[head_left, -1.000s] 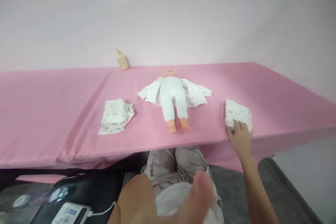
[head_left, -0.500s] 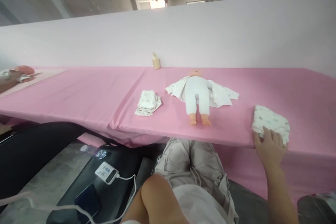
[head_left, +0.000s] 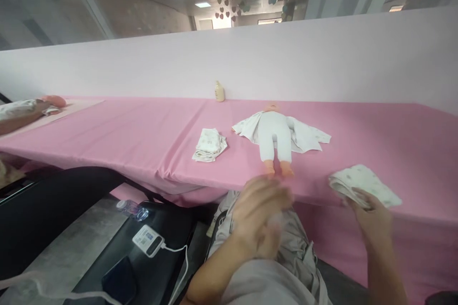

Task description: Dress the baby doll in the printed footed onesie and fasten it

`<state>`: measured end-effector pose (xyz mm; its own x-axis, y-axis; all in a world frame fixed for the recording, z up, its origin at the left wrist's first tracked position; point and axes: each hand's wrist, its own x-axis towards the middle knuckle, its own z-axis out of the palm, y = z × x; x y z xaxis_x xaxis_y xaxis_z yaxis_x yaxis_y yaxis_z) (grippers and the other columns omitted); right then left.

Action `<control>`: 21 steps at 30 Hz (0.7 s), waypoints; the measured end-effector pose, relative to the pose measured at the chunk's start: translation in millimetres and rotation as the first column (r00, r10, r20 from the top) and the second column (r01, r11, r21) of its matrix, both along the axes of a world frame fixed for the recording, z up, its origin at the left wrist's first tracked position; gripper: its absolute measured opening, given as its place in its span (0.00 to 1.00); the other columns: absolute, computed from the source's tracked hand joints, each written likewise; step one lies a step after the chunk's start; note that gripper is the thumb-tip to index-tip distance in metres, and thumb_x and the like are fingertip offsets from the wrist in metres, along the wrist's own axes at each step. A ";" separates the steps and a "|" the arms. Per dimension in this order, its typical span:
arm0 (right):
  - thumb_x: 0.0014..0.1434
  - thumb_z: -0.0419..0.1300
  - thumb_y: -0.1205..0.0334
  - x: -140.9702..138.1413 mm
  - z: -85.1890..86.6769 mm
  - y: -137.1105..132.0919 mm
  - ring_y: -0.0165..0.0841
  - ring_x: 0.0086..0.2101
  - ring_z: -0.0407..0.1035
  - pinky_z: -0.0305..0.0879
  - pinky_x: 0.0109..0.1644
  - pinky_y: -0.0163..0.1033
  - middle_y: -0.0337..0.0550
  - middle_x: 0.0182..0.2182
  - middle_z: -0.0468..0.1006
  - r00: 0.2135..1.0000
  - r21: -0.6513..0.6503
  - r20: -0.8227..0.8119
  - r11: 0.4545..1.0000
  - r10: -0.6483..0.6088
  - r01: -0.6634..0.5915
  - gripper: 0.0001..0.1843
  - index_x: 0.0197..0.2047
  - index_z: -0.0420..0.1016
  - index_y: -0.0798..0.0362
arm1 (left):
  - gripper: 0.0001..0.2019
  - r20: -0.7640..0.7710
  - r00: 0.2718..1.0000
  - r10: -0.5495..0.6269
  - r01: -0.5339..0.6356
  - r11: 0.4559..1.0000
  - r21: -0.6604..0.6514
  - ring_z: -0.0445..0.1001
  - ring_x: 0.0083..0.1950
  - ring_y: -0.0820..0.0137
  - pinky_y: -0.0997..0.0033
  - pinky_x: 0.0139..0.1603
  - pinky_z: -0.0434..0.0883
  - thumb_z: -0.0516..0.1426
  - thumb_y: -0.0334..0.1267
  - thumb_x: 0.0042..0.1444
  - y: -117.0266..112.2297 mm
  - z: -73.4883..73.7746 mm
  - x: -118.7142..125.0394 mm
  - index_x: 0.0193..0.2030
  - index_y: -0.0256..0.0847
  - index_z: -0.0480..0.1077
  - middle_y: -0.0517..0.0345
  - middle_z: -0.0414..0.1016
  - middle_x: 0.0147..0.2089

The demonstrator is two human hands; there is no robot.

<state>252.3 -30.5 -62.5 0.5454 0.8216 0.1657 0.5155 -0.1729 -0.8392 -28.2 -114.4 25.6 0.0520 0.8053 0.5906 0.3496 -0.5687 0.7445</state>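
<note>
My right hand [head_left: 374,217] grips the near left edge of a folded white cloth [head_left: 363,183] with a faint print, partly lifted at the table's front edge. My left hand [head_left: 259,214], blurred by motion, is held over my lap just short of the doll's feet. Its fingers look stretched out with the thumb apart, and nothing shows in them. A baby doll [head_left: 275,131] in a white suit lies on its back, feet towards me. Under the doll a white long-sleeved top [head_left: 307,138] is spread open. Left of the doll sits a folded stack of printed white cloth [head_left: 210,144].
A pale bottle [head_left: 219,91] stands at the back of the pink-covered table [head_left: 150,124], by the white wall. Another person's arm [head_left: 23,119] rests by a second doll at far left. A black chair beside me holds a plastic bottle [head_left: 133,209], a white cabled device [head_left: 148,240] and a phone [head_left: 119,279].
My left hand has risen from my lap towards the table edge. My right hand has closed on the folded cloth and lifted its near edge. The view has tilted up slightly.
</note>
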 end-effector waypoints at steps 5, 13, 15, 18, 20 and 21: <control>0.41 0.67 0.48 -102.6 34.7 -72.9 0.40 0.38 0.72 0.70 0.41 0.41 0.47 0.40 0.77 0.765 0.164 -0.417 0.868 0.491 -0.469 0.24 0.41 0.74 0.50 | 0.25 0.157 0.940 -0.305 0.340 0.883 -0.325 0.68 0.54 0.60 0.59 0.55 0.66 0.51 0.51 0.58 10.1 -37.5 35.0 0.58 0.37 0.63 0.45 0.69 0.55; 0.47 0.67 0.55 -134.2 47.3 -98.8 0.35 0.40 0.72 0.70 0.42 0.37 0.47 0.40 0.78 0.432 0.300 -0.548 0.651 0.716 -0.697 0.17 0.41 0.76 0.51 | 0.19 0.459 0.885 -0.077 0.326 0.807 -0.493 0.70 0.46 0.62 0.65 0.50 0.67 0.56 0.51 0.52 -13.4 -52.6 12.6 0.41 0.36 0.72 0.52 0.75 0.41; 0.47 0.68 0.56 -129.4 46.8 -98.6 0.32 0.35 0.71 0.70 0.37 0.35 0.45 0.36 0.78 0.466 0.290 -0.540 0.675 0.701 -0.678 0.17 0.40 0.77 0.52 | 0.16 0.433 0.901 -0.021 0.260 0.824 -0.503 0.70 0.42 0.64 0.68 0.45 0.67 0.56 0.48 0.52 -10.3 -51.2 0.9 0.38 0.36 0.72 0.54 0.74 0.37; 0.46 0.67 0.55 -128.4 44.1 -98.8 0.29 0.29 0.69 0.67 0.31 0.34 0.42 0.30 0.77 0.608 0.289 -0.492 0.776 0.623 -0.561 0.14 0.35 0.77 0.53 | 0.12 0.382 0.924 0.008 0.198 0.844 -0.499 0.68 0.36 0.69 0.72 0.40 0.67 0.57 0.43 0.50 -6.1 -59.7 -10.1 0.36 0.35 0.70 0.58 0.71 0.33; 0.47 0.67 0.54 -130.2 43.1 -99.0 0.29 0.28 0.69 0.67 0.32 0.34 0.42 0.29 0.77 0.669 0.309 -0.456 0.809 0.587 -0.500 0.13 0.33 0.77 0.54 | 0.11 0.350 0.937 0.013 0.170 0.857 -0.486 0.66 0.33 0.72 0.74 0.37 0.66 0.58 0.41 0.49 -5.5 -67.3 -14.2 0.34 0.36 0.68 0.60 0.68 0.30; 0.48 0.66 0.54 -131.2 43.0 -99.3 0.30 0.29 0.69 0.67 0.33 0.34 0.42 0.29 0.77 0.687 0.313 -0.437 0.814 0.581 -0.489 0.12 0.32 0.77 0.54 | 0.10 0.340 0.940 0.022 0.153 0.864 -0.479 0.65 0.33 0.73 0.75 0.37 0.65 0.57 0.41 0.50 -5.7 -70.3 -15.5 0.33 0.36 0.67 0.61 0.67 0.29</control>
